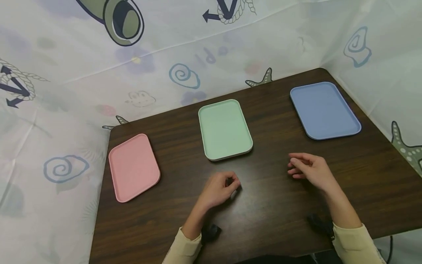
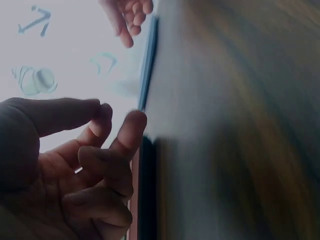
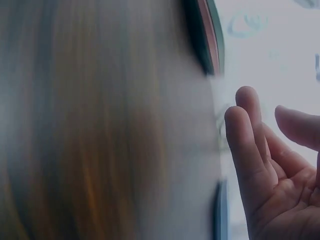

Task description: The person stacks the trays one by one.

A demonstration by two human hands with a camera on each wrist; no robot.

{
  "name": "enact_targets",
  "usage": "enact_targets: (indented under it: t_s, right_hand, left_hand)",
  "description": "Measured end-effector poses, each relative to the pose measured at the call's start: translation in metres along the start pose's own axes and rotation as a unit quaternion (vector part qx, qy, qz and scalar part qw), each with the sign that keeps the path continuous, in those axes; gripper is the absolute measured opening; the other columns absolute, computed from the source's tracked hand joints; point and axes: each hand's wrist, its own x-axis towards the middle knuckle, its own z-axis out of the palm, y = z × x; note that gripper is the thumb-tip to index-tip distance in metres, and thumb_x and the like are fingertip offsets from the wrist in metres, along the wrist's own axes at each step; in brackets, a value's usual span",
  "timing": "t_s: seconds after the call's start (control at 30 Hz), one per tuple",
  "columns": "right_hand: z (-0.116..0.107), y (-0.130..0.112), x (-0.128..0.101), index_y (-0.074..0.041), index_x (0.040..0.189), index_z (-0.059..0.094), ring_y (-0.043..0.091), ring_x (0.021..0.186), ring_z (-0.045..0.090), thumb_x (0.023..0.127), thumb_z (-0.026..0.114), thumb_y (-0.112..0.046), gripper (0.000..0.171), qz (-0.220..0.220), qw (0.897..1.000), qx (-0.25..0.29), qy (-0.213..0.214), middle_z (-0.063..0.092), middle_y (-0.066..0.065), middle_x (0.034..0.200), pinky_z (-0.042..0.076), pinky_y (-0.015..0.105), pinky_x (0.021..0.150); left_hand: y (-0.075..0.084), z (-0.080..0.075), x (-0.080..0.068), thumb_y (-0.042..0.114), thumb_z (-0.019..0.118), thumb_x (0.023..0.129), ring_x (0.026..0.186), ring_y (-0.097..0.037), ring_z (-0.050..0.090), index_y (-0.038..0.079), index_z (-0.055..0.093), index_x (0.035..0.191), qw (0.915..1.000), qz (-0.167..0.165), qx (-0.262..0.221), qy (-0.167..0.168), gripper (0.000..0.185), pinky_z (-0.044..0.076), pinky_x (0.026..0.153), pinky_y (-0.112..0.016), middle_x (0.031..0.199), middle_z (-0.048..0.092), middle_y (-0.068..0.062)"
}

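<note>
My left hand [image 1: 219, 189] is just above the dark wood table, below the green tray [image 1: 225, 130]. In the left wrist view, its thumb tip meets the index fingertip and the other fingers [image 2: 107, 165] are loosely bent, with nothing seen between them. My right hand [image 1: 311, 170] hovers below the blue tray [image 1: 325, 110], apart from it. Its fingers [image 3: 242, 135] are relaxed and hold nothing in the right wrist view. Off to the left lies a pink tray [image 1: 134, 168]. All three trays are shallow, with rounded corners and bare surfaces.
The table [image 1: 263, 227] has a dark wood grain. Behind it and at both sides hangs a pale cloth [image 1: 158, 40] printed with shells, anchors and starfish. A black strap-like thing [image 1: 211, 233] sits by the left wrist, and a cable [image 1: 391, 247] hangs past the front right edge.
</note>
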Motion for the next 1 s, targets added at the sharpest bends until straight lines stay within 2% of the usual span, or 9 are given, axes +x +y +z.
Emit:
enact_targets:
  t_s: [0.13, 0.2, 0.27, 0.4, 0.47, 0.63, 0.7, 0.9, 1.0]
  right_hand:
    - [-0.033, 0.009, -0.004, -0.003, 0.123, 0.062, 0.014, 0.079, 0.072, 0.100, 0.058, -0.021, 0.029, 0.004, 0.998, 0.036, 0.045, 0.071, 0.004, 0.092, 0.057, 0.030, 0.066]
    - [-0.050, 0.013, -0.004, -0.015, 0.111, 0.068, 0.014, 0.075, 0.072, 0.099, 0.060, -0.017, 0.015, 0.004, 0.995, 0.072, 0.064, 0.072, 0.000, 0.087, 0.057, 0.028, 0.063]
    - [-0.068, 0.015, -0.002, -0.024, 0.101, 0.070, 0.014, 0.071, 0.071, 0.098, 0.061, -0.014, 0.014, 0.007, 0.990, 0.111, 0.083, 0.072, 0.000, 0.083, 0.056, 0.028, 0.061]
    - [-0.102, 0.018, 0.003, -0.020, 0.100, 0.068, 0.014, 0.065, 0.071, 0.096, 0.063, -0.012, 0.010, 0.029, 0.980, 0.156, 0.123, 0.072, 0.000, 0.077, 0.056, 0.028, 0.056]
    - [-0.117, 0.022, 0.005, -0.013, 0.109, 0.063, 0.012, 0.062, 0.070, 0.097, 0.062, -0.013, 0.012, 0.047, 0.979, 0.119, 0.162, 0.070, -0.005, 0.074, 0.055, 0.027, 0.054]
    - [-0.146, 0.031, 0.013, 0.005, 0.149, 0.030, 0.001, 0.055, 0.064, 0.101, 0.050, -0.019, 0.057, 0.106, 0.965, -0.024, 0.237, 0.060, -0.020, 0.066, 0.053, 0.023, 0.051]
    - [-0.154, 0.032, 0.018, 0.011, 0.151, 0.016, -0.001, 0.055, 0.063, 0.102, 0.047, -0.021, 0.066, 0.119, 0.963, -0.045, 0.238, 0.058, -0.022, 0.065, 0.054, 0.023, 0.052]
    - [-0.171, 0.032, 0.034, 0.010, 0.152, 0.004, 0.000, 0.057, 0.064, 0.103, 0.045, -0.030, 0.076, 0.124, 0.968, -0.057, 0.209, 0.057, -0.023, 0.065, 0.055, 0.026, 0.056]
    - [-0.176, 0.032, 0.040, 0.009, 0.152, 0.002, -0.001, 0.059, 0.063, 0.103, 0.043, -0.035, 0.078, 0.127, 0.970, -0.075, 0.195, 0.055, -0.023, 0.067, 0.056, 0.027, 0.060]
  left_hand:
    - [0.011, 0.012, 0.014, 0.027, 0.061, 0.096, 0.050, -0.002, 0.046, 0.023, 0.063, 0.075, 0.9984, 0.036, 0.017, -0.041, 0.021, 0.037, 0.052, -0.022, 0.059, 0.053, 0.013]
    - [0.017, 0.017, 0.023, 0.031, 0.059, 0.097, 0.050, -0.002, 0.046, 0.023, 0.059, 0.071, 0.9971, 0.049, 0.015, -0.056, 0.028, 0.036, 0.051, -0.021, 0.058, 0.053, 0.013]
    - [0.024, 0.021, 0.034, 0.034, 0.058, 0.099, 0.052, -0.003, 0.047, 0.021, 0.059, 0.069, 0.9957, 0.060, 0.007, -0.070, 0.032, 0.037, 0.052, -0.021, 0.059, 0.054, 0.012]
    - [0.035, 0.029, 0.061, 0.033, 0.059, 0.099, 0.063, -0.001, 0.052, 0.021, 0.067, 0.086, 0.9931, 0.071, 0.004, -0.093, 0.020, 0.041, 0.061, -0.018, 0.073, 0.061, 0.014]
    - [0.040, 0.034, 0.075, 0.032, 0.059, 0.099, 0.070, -0.001, 0.055, 0.019, 0.069, 0.103, 0.9916, 0.071, 0.003, -0.108, 0.017, 0.042, 0.066, -0.017, 0.083, 0.064, 0.013]
    - [0.053, 0.049, 0.104, 0.031, 0.057, 0.100, 0.085, -0.003, 0.059, 0.010, 0.053, 0.139, 0.9868, 0.045, -0.027, -0.153, 0.044, 0.044, 0.075, -0.018, 0.103, 0.068, 0.005]
    - [0.060, 0.055, 0.110, 0.032, 0.057, 0.100, 0.090, -0.003, 0.060, 0.009, 0.047, 0.145, 0.9864, 0.026, -0.039, -0.157, 0.052, 0.045, 0.078, -0.018, 0.107, 0.068, 0.004]
    - [0.078, 0.074, 0.120, 0.036, 0.058, 0.099, 0.102, -0.003, 0.060, 0.009, 0.036, 0.151, 0.9871, -0.008, -0.031, -0.157, 0.064, 0.043, 0.088, -0.018, 0.111, 0.068, 0.008]
    - [0.085, 0.086, 0.129, 0.035, 0.061, 0.097, 0.088, -0.007, 0.064, 0.008, 0.034, 0.152, 0.9817, -0.057, -0.096, -0.154, 0.066, 0.046, 0.081, -0.020, 0.106, 0.068, 0.007]
